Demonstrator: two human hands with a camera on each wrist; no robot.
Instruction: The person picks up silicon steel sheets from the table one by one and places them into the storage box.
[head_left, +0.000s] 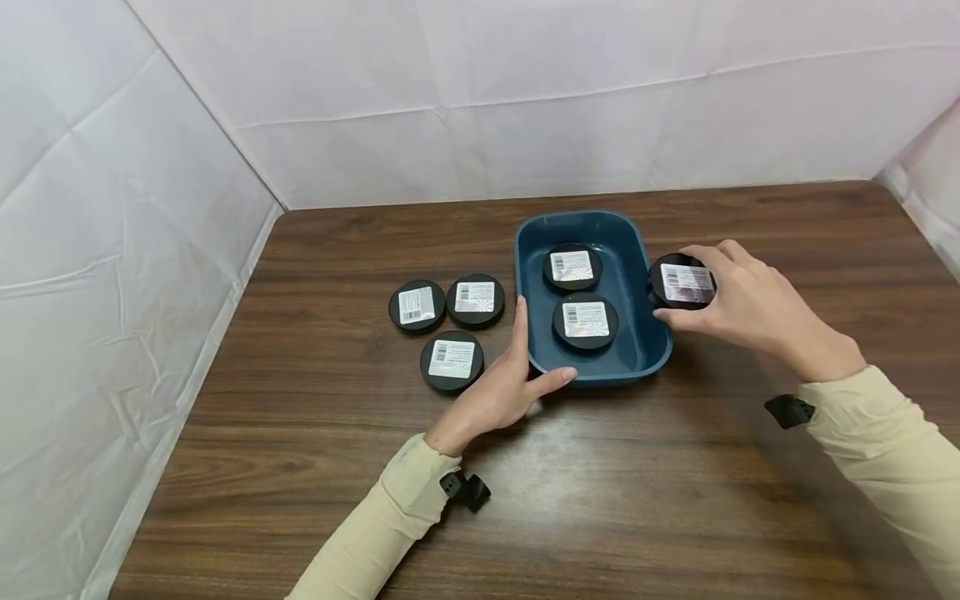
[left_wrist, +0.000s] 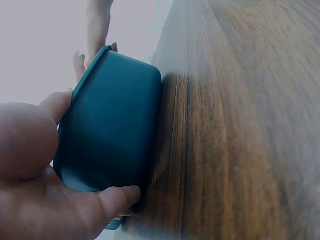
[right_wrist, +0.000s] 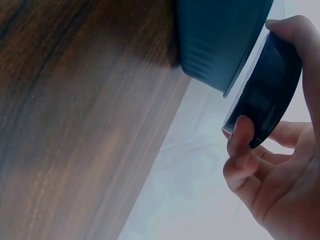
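A blue rectangular plastic bin (head_left: 592, 382) stands on the table. My left hand (head_left: 498, 387) holds its near-left corner, thumb over the front rim and fingers along the left side wall. Raised off the table by the bin's right rim is a flat black round tin (right_wrist: 267, 85), its white barcode label facing up. My right hand (head_left: 757, 304) grips this tin by its edge between thumb and fingers. Inside the bin lie two similar tins, a far one (head_left: 572, 267) and a nearer one (head_left: 585, 322), both label up.
Left of the bin, three more labelled black tins lie on the wooden table (head_left: 300, 392): one at far left (head_left: 417, 307), one close to the bin (head_left: 476, 300) and one nearer me (head_left: 452, 361). White sheeting (head_left: 480, 150) hangs behind and at the sides.
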